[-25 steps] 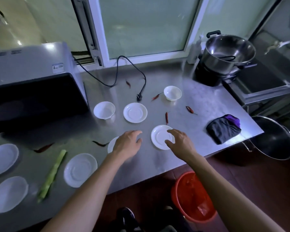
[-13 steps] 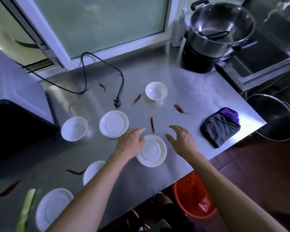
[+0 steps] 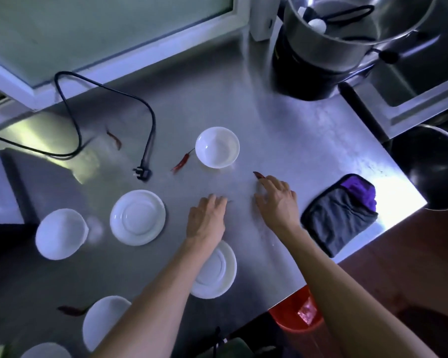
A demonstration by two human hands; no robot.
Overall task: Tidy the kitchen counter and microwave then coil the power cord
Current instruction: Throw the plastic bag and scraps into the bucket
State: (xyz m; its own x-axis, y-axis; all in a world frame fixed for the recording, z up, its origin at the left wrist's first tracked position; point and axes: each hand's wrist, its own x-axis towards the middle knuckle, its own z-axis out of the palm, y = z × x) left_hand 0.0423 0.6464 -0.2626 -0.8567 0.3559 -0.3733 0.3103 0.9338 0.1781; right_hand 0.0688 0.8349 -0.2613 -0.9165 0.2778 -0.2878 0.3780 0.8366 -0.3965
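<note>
Hands over the steel counter (image 3: 282,117), both palm down. The right hand (image 3: 278,200) reaches forward, fingers loosely spread, fingertips touching a red chili (image 3: 257,174) that pokes out beyond them. The left hand (image 3: 206,219) lies flat, fingers straight and close together, a saucer (image 3: 217,272) partly under its wrist. The cord (image 3: 150,125) loops across the counter, its plug (image 3: 142,173) lying loose left of another chili (image 3: 182,162) and a bowl (image 3: 217,147). A folded cloth (image 3: 339,215) sits just right of the right hand.
</note>
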